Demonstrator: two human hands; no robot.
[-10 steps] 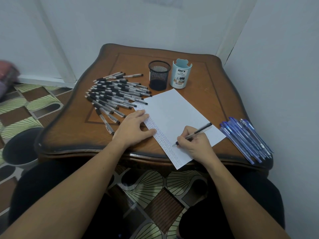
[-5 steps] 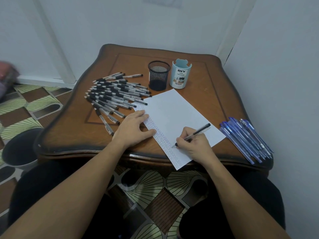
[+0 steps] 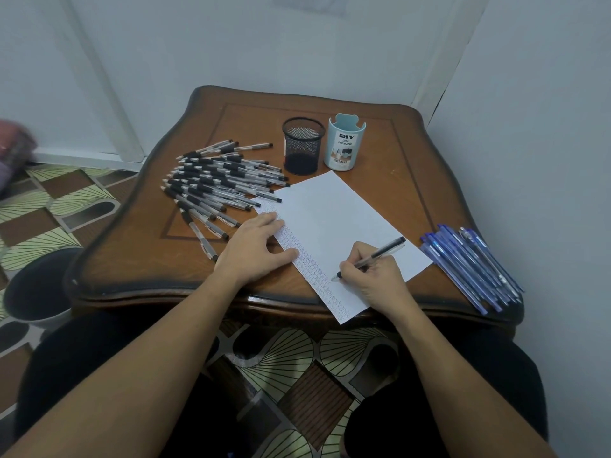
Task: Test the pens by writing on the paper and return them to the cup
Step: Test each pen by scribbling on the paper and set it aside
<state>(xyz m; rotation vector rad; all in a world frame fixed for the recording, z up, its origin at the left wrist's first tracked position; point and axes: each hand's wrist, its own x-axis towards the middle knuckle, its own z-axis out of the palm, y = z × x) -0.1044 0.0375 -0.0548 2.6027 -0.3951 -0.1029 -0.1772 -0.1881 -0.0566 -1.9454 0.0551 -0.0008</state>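
While black pens (image 3: 218, 186) lie fanned on the table (image 3: 380, 180), the left hand (image 3: 254, 249) presses flat on the paper (image 3: 330, 219), nearer than the mesh cup (image 3: 302, 145); the right hand (image 3: 373, 279) pinches a pen (image 3: 380, 252), tip on the page, near blue pens (image 3: 469, 266).

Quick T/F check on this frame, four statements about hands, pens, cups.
1. The right hand holds a pen with its tip on the paper. True.
2. The left hand grips a pen. False: it rests flat, fingers on the paper's edge.
3. The mesh cup is full of pens. False: no pens stick out of it.
4. The blue pens lie right of the paper. True.
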